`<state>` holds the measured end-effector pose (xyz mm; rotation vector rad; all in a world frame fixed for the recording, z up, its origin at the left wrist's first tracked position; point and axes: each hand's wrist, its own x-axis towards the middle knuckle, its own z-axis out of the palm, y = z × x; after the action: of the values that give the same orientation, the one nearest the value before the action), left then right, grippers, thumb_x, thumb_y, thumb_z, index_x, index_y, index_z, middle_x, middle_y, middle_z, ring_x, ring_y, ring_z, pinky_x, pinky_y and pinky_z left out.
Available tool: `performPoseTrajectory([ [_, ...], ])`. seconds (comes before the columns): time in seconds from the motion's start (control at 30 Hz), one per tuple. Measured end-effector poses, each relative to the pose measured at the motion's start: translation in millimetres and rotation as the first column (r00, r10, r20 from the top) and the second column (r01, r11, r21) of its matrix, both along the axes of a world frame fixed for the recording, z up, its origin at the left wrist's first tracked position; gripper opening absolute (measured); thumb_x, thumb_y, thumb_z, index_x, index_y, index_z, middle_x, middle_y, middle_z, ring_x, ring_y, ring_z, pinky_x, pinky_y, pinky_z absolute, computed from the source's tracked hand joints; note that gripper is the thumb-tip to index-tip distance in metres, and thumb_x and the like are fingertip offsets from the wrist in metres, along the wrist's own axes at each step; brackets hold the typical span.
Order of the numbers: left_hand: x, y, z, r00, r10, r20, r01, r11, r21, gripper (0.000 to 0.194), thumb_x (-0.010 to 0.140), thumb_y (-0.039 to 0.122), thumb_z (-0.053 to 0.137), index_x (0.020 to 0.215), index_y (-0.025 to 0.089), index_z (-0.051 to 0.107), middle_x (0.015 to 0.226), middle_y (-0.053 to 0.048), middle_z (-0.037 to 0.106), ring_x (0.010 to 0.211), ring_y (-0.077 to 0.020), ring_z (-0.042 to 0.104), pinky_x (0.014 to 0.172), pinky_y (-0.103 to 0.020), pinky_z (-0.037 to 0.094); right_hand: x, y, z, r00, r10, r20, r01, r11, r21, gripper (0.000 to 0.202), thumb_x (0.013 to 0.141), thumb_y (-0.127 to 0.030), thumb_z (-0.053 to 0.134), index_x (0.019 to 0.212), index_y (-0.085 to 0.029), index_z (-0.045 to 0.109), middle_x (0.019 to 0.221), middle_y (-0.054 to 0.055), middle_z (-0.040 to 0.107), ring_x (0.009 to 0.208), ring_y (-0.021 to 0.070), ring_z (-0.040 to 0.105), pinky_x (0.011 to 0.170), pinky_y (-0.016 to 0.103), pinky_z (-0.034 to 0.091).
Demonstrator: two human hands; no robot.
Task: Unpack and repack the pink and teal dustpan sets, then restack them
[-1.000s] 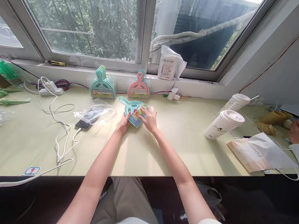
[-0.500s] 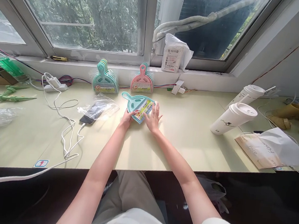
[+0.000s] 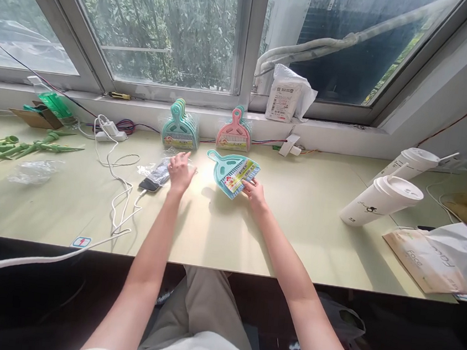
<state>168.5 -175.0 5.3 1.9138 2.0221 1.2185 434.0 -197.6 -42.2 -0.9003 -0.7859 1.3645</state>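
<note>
My right hand grips the lower right corner of a mint-green mini dustpan and brush set, which has a yellow label across it. The set is tilted, its looped handle pointing to the upper left. My left hand is off the set, fingers spread, over the right end of a clear plastic wrapper. Whether the fingers touch the wrapper, I cannot tell. Beneath the wrapper lies a dark phone with a white cable plugged in.
Wrapped green dustpan sets and pink-fronted ones lean against the sill. Two white cups and a tissue pack stand right. A power strip, crumpled plastic and green plastic pieces lie left.
My left hand has let go of the dustpan set and moved left to the wrapper. My right hand now holds the set by its lower right corner. The view has shifted slightly.
</note>
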Motion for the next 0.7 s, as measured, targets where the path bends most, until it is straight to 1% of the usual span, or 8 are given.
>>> performPoseTrajectory([
  [0.07, -38, 3, 3.9, 0.970, 0.088, -0.225, -0.100, 0.994, -0.045, 0.045, 0.078, 0.046, 0.065, 0.111, 0.016, 0.064, 0.136, -0.022, 0.051, 0.132, -0.0429, 0.033, 0.106, -0.061, 0.022, -6, -4, 2.2, 1.000, 0.027, 0.005, -0.026, 0.999, -0.020, 0.028, 0.067, -0.016, 0.076, 0.092, -0.017, 0.063, 0.092, 0.005, 0.074, 0.079, 0.0193, 0.071, 0.079, 0.036, 0.060],
  [0.13, -67, 5, 3.1, 0.928, 0.100, -0.360, -0.159, 0.978, -0.138, 0.031, 0.078, 0.041, 0.064, 0.094, 0.015, 0.067, 0.117, -0.024, 0.061, 0.125, -0.0432, 0.040, 0.102, -0.061, 0.024, -15, -9, 3.6, 0.997, 0.079, 0.012, -0.079, 0.997, -0.026, 0.028, 0.067, -0.015, 0.075, 0.093, -0.016, 0.064, 0.090, 0.005, 0.074, 0.078, 0.0196, 0.071, 0.078, 0.036, 0.060],
  [0.17, -76, 6, 1.5, 0.910, 0.092, -0.404, -0.176, 0.968, -0.177, 0.024, 0.079, 0.038, 0.062, 0.086, 0.015, 0.066, 0.107, -0.023, 0.065, 0.121, -0.0420, 0.044, 0.101, -0.059, 0.026, -19, -11, 3.9, 0.994, 0.110, 0.017, -0.110, 0.994, -0.029, 0.028, 0.068, -0.015, 0.075, 0.094, -0.016, 0.064, 0.089, 0.005, 0.075, 0.078, 0.0199, 0.071, 0.078, 0.037, 0.060],
  [0.23, -84, 6, -2.7, 0.886, 0.077, -0.458, -0.196, 0.956, -0.217, 0.016, 0.081, 0.030, 0.059, 0.076, 0.016, 0.064, 0.094, -0.020, 0.067, 0.113, -0.0381, 0.051, 0.100, -0.054, 0.028, -28, -16, 4.2, 0.987, 0.161, 0.027, -0.160, 0.986, -0.042, 0.028, 0.067, -0.015, 0.076, 0.093, -0.016, 0.065, 0.088, 0.006, 0.075, 0.078, 0.0208, 0.072, 0.077, 0.037, 0.060],
  [0.33, -72, 6, -8.6, 0.895, 0.094, -0.436, -0.199, 0.959, -0.202, 0.013, 0.083, 0.026, 0.054, 0.078, 0.018, 0.063, 0.090, -0.016, 0.069, 0.101, -0.0328, 0.058, 0.098, -0.047, 0.032, -37, -22, 3.7, 0.975, 0.218, 0.039, -0.215, 0.974, -0.068, 0.027, 0.067, -0.014, 0.076, 0.092, -0.015, 0.066, 0.088, 0.007, 0.075, 0.078, 0.0219, 0.072, 0.076, 0.038, 0.060],
  [0.47, -39, 4, -13.4, 0.957, 0.104, -0.270, -0.141, 0.983, -0.120, 0.019, 0.088, 0.031, 0.049, 0.089, 0.020, 0.064, 0.095, -0.017, 0.068, 0.097, -0.0332, 0.060, 0.094, -0.045, 0.035, -38, -25, 3.2, 0.975, 0.216, 0.054, -0.213, 0.975, -0.060, 0.024, 0.069, -0.014, 0.073, 0.092, -0.015, 0.066, 0.091, 0.008, 0.075, 0.081, 0.0224, 0.072, 0.076, 0.037, 0.060],
  [0.6, -8, 4, -16.5, 0.988, 0.055, -0.145, -0.056, 0.998, -0.007, 0.017, 0.088, 0.030, 0.050, 0.090, 0.019, 0.063, 0.100, -0.019, 0.065, 0.109, -0.0377, 0.053, 0.100, -0.050, 0.030, -38, -24, 3.1, 0.997, 0.082, 0.012, -0.081, 0.994, -0.070, 0.024, 0.069, -0.012, 0.070, 0.092, -0.014, 0.064, 0.092, 0.008, 0.074, 0.083, 0.0217, 0.072, 0.078, 0.037, 0.060],
  [0.7, 11, 5, -15.9, 0.999, -0.031, -0.037, 0.034, 0.996, 0.083, 0.012, 0.086, 0.027, 0.054, 0.088, 0.020, 0.063, 0.106, -0.018, 0.063, 0.118, -0.0389, 0.046, 0.105, -0.052, 0.026, -40, -23, 2.7, 1.000, -0.026, 0.000, 0.025, 0.996, -0.091, 0.025, 0.069, -0.013, 0.071, 0.092, -0.016, 0.062, 0.089, 0.006, 0.073, 0.082, 0.0216, 0.071, 0.079, 0.039, 0.060],
])
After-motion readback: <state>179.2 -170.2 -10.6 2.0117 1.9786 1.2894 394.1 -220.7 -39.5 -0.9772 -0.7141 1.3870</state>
